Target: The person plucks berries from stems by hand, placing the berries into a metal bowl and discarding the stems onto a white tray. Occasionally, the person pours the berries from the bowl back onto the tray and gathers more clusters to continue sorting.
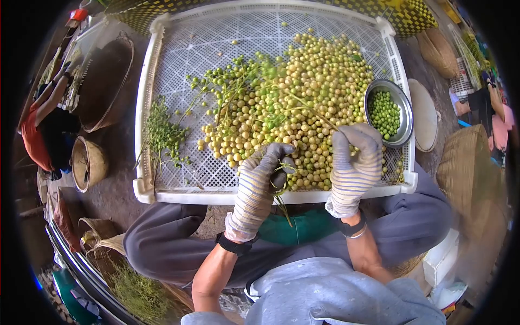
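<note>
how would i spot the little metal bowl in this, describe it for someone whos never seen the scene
Find the big white perforated tray in front of the person, heaped with yellowish berries. At its right edge, just beyond the gloved right hand, sits the metal bowl. It is the only shiny round container on the tray, and it holds only green berries.

Carrier: white perforated tray [179, 49] | centre to 2 o'clock: heap of yellow-green berries [303, 103] | 9 o'clock: bare green stems [161, 132] | 3 o'clock: metal bowl [374, 95] of green berries, sat on the tray.
</note>
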A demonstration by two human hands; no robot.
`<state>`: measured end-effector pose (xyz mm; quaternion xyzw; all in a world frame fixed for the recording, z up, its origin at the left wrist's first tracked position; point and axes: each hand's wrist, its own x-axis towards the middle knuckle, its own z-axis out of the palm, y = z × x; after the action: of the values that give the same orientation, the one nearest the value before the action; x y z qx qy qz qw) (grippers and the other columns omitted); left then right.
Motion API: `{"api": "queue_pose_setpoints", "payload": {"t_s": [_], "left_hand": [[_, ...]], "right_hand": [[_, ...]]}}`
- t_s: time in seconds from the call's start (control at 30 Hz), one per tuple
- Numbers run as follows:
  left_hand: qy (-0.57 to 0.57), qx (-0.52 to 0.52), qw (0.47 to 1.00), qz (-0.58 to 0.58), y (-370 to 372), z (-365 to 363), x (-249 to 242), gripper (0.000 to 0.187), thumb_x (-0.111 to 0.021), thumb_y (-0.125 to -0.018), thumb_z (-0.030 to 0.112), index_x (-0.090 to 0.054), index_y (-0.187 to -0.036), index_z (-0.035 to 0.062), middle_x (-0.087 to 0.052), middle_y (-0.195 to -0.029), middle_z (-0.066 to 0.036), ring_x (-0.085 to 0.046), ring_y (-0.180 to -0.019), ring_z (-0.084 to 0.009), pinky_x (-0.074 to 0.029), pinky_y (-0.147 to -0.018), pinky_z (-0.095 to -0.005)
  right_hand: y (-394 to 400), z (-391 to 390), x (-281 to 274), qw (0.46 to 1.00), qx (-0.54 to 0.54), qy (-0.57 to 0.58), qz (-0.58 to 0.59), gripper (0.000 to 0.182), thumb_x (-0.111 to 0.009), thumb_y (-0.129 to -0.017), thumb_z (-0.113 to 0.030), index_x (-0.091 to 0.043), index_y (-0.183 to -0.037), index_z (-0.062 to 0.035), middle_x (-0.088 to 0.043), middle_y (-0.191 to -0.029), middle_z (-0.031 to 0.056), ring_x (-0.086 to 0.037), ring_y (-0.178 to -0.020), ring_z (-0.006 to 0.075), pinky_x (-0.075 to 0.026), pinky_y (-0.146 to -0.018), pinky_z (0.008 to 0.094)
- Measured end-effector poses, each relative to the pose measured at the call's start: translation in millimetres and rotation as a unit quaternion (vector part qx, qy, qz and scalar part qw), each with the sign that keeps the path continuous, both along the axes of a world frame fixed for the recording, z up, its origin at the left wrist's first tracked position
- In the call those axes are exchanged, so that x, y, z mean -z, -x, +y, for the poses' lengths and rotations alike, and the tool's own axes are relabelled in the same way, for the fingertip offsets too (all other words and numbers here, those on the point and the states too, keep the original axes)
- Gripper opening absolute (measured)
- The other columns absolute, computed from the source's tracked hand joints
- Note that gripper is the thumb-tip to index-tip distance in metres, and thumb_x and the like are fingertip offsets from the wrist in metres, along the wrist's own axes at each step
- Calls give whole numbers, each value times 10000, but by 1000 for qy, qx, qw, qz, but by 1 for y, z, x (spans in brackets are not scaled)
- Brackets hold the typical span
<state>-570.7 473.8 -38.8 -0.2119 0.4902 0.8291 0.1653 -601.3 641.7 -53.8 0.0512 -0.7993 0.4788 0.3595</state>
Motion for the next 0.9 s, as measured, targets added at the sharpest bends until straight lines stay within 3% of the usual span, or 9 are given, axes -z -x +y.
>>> {"api": "queue_pose_setpoints", "payload": {"t_s": [0.1, 0.17, 0.2, 0.27, 0.33, 0.53, 0.67, 0.77, 0.9], "left_hand": [[11, -47, 998, 26, 2, -17, -17, 271, -589, -1041, 293, -691, -1123, 55, -622, -775, 26, -426, -567, -21, -314, -505, -181], [188, -84, 975, 88, 4, -42, -43, 259, -595, -1023, 290, -702, -1160, 98, -605, -844, 30, -432, -624, -47, -367, -560, -216], [361, -100, 908, 186, 4, -56, -48, 257, -568, -1030, 267, -705, -1172, 102, -595, -856, 35, -428, -652, -52, -377, -582, -225], [242, -248, 928, 136, -3, -92, -60, 283, -554, -1041, 193, -662, -1254, 41, -641, -872, 17, -402, -614, -21, -340, -552, -166], [249, -352, 890, 147, -15, -124, -56, 297, -581, -1029, 162, -634, -1287, 25, -696, -939, -5, -390, -569, 0, -310, -495, -137], [108, -273, 953, 72, -61, -118, -37, 331, -589, -1027, 139, -599, -1337, 26, -669, -954, -7, -374, -537, -2, -259, -433, -163], [89, -353, 930, 51, -64, -111, -4, 319, -611, -1030, 212, -631, -1307, 54, -599, -828, 37, -393, -557, -16, -298, -474, -178], [233, -314, 918, 68, -52, -106, -5, 253, -650, -1011, 247, -714, -1184, 76, -545, -759, 75, -411, -559, -17, -309, -468, -197], [307, -138, 940, 46, -7, -104, -12, 219, -657, -998, 179, -731, -1170, 64, -690, -822, 12, -400, -524, 6, -288, -444, -172]], "right_hand": [[1, -1, -4, 999, 13, 35, 9, 197, -764, -800, 74, -686, -935, -46, -661, -947, 59, -609, -895, 206, -502, -827, 356], [3, -7, -8, 999, 18, 44, 20, 194, -759, -800, 82, -688, -931, -41, -660, -945, 59, -610, -896, 205, -502, -831, 355], [5, -9, -10, 998, 28, 50, 30, 191, -754, -800, 91, -691, -928, -37, -659, -944, 60, -611, -897, 205, -502, -836, 353], [5, -19, -14, 998, 26, 48, 29, 184, -754, -802, 94, -695, -923, -31, -656, -943, 61, -610, -894, 205, -501, -837, 353], [4, -34, -17, 994, 18, 106, 25, 181, -757, -804, 89, -694, -925, -30, -653, -943, 60, -610, -894, 206, -500, -835, 356], [0, -110, 0, 983, -149, 92, 64, 239, -786, -844, -58, -695, -1061, -101, -674, -1033, 57, -606, -969, 216, -488, -867, 374], [-4, -168, 23, 943, -303, -140, 10, 193, -788, -818, -96, -720, -999, -101, -694, -1040, 77, -640, -1003, 256, -500, -904, 392], [-14, -163, 31, 928, -332, -163, -36, 176, -776, -818, -100, -725, -986, -92, -704, -1020, 101, -653, -978, 286, -506, -877, 403], [-1, -129, 33, 948, -284, -122, -70, 152, -771, -824, -107, -732, -966, -72, -717, -924, 106, -668, -886, 303, -512, -848, 417]]}}
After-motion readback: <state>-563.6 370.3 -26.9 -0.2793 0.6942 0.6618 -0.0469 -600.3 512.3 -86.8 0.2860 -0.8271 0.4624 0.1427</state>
